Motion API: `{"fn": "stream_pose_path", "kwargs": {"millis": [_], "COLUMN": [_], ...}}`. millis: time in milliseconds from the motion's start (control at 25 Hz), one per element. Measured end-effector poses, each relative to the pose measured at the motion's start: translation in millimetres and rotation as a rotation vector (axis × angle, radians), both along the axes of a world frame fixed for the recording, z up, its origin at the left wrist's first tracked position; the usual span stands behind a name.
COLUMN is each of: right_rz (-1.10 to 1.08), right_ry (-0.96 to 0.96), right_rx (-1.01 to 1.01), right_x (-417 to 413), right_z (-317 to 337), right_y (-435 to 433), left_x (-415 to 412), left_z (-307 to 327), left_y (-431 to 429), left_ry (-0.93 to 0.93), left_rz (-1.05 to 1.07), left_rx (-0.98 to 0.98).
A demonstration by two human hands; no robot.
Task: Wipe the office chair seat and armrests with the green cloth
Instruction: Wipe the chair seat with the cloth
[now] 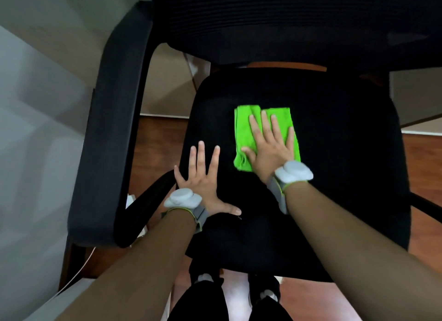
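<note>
Now | green cloth [242,129]: folded, flat mid-seat on black office chair seat [339,182]; long axis runs front-to-back, toward backrest [263,21] | right hand [270,148]: fingers straight, pressing cloth | left hand [203,184]: splayed flat on seat; holding nothing

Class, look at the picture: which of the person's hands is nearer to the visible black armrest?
Left. The left hand lies flat near the left edge of the seat, close to the armrest; the right hand presses the green cloth at mid-seat, farther away.
</note>
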State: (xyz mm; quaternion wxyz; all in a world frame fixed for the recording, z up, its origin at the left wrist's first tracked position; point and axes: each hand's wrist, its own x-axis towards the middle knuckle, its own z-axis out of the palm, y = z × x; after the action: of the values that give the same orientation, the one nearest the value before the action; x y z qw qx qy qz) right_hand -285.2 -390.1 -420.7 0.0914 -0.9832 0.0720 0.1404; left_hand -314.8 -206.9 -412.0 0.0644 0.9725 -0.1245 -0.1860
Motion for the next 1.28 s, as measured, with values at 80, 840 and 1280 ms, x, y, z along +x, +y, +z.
{"fn": "stream_pose_path", "kwargs": {"millis": [80,840,1280], "right_rz": [-0.032,0.187,-0.015], "right_ry": [0.0,0.019,-0.08], "right_rx": [0.032,0.053,-0.041], "right_x": [19,-21,1], "right_z": [1,7,3], "right_y": [-3,-1,26], "left_x": [1,0,1], "left_z": [-3,1,0], "left_y": [0,-1,-3], "left_ry": [-0.002,0.032,0.04], "left_rz": [-0.024,-0.025,0.009], "left_rx": [-0.013,0.043,0.05]}}
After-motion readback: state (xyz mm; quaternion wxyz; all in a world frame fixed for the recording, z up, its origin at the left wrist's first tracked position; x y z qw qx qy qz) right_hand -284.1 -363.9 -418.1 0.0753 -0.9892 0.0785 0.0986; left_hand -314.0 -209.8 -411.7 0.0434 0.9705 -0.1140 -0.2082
